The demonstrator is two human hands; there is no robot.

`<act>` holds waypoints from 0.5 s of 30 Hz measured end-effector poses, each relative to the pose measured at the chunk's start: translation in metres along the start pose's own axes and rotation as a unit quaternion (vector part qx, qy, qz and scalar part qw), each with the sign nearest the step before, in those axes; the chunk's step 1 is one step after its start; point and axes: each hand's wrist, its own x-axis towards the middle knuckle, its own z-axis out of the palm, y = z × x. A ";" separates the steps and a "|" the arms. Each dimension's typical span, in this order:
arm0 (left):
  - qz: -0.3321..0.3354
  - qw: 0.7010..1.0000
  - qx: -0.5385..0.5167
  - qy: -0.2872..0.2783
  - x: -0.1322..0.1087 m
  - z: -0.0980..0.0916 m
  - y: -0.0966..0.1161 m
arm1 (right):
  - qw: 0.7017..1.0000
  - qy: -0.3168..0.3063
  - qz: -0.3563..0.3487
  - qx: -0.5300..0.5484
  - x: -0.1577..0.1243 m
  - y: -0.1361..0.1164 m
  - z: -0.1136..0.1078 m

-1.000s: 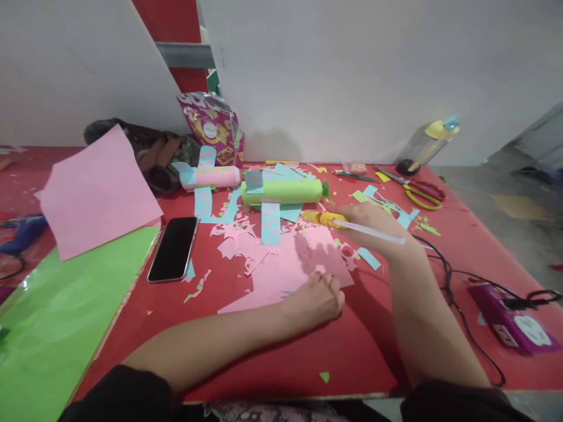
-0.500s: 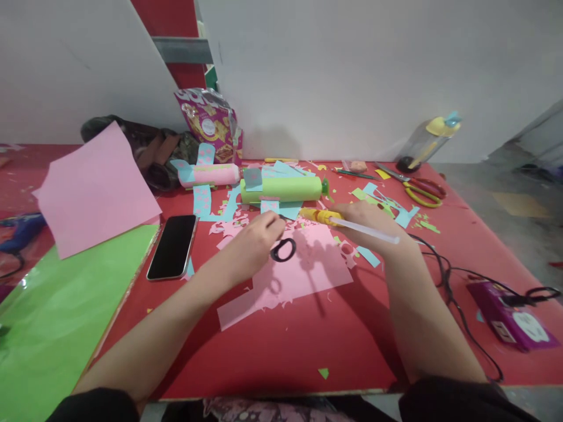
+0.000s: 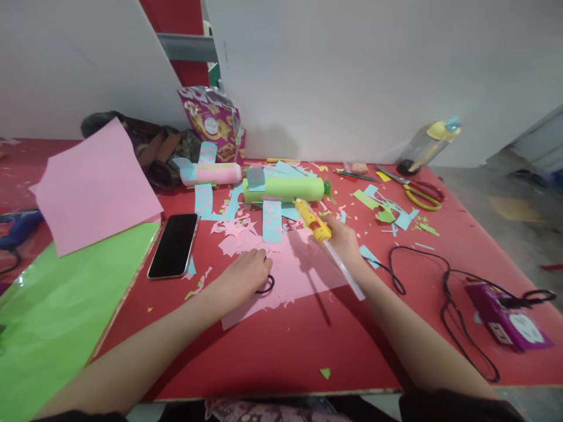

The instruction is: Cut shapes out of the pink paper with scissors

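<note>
Red surface (image 3: 281,357): toward one o'clock of a pink paper sheet (image 3: 292,274), the right hand (image 3: 345,239) grips a yellow plastic glue gun (image 3: 315,223), lifted, likely sparing the paper; at nine, the left hand (image 3: 248,271) clasps a black looped handle (image 3: 272,285).

A yellow glue gun (image 3: 314,223) sits in the right hand (image 3: 345,239), nozzle pointing away and leftward, a long translucent glue stick (image 3: 345,271) jutting from its rear toward the near right. A black loop (image 3: 272,284) shows beside the left hand's (image 3: 251,271) fingers. Below, a pink sheet (image 3: 295,271) lies flat, its near edge ragged.
</note>
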 end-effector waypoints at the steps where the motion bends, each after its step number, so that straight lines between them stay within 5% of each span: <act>1: 0.003 1.000 0.006 0.004 0.001 0.002 0.001 | 1.000 -0.005 0.002 0.001 -0.004 0.001 0.004; 9: 0.019 0.996 0.021 0.089 0.004 0.031 0.000 | 1.000 -0.013 0.018 0.004 -0.017 0.008 0.013; 15: 0.001 0.995 0.039 0.090 0.001 0.024 0.002 | 0.998 0.013 0.050 0.026 -0.018 0.022 0.013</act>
